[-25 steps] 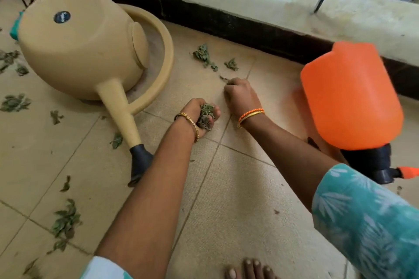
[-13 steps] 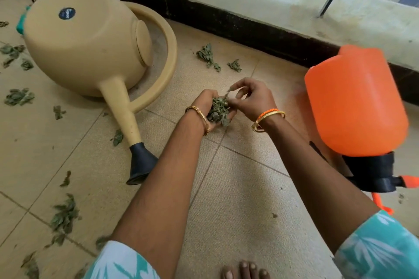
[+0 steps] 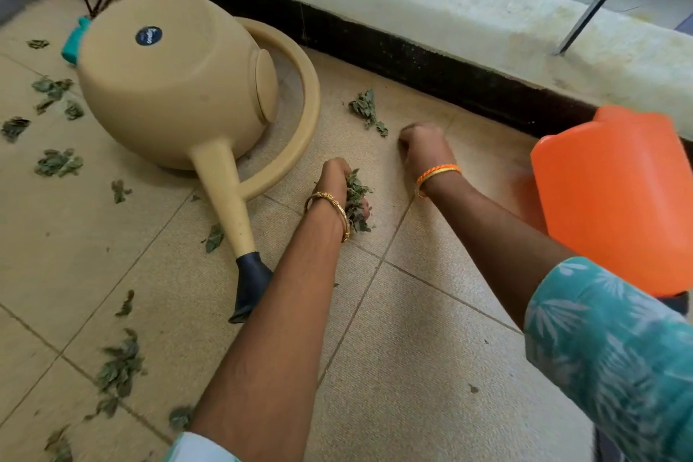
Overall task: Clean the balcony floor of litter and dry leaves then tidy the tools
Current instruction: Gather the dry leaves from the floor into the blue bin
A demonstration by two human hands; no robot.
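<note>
Head view, nearest first: teal patterned sleeve (image 3: 615, 360) at the near right, two bare forearms reaching out over the tiled floor (image 3: 412, 368). Dry leaves (image 3: 120, 368) scattered at the near left, more strewn along the left side. Left hand (image 3: 337, 184) mid-floor, gold bangle at the wrist, fingers curled round a bunch of dry leaves (image 3: 358, 201), gripping it just above the tiles. Beside it to the left, black rose of the beige watering can (image 3: 176, 86), can lying on its side, spout pointing near, loop handle toward the wall. Right hand (image 3: 422, 150) a little farther out, orange and gold bangles at the wrist, knuckles up, fingers tucked under against the floor; cannot tell whether anything sits inside that fist. Small leaf cluster (image 3: 367, 111) just left of it, near the wall. Orange sprayer bottle (image 3: 615, 199) at the right, partly blurred. Far left, behind the can, a teal-handled hand rake (image 3: 77, 39). Farthest, black skirting and pale concrete ledge (image 3: 412, 0).
</note>
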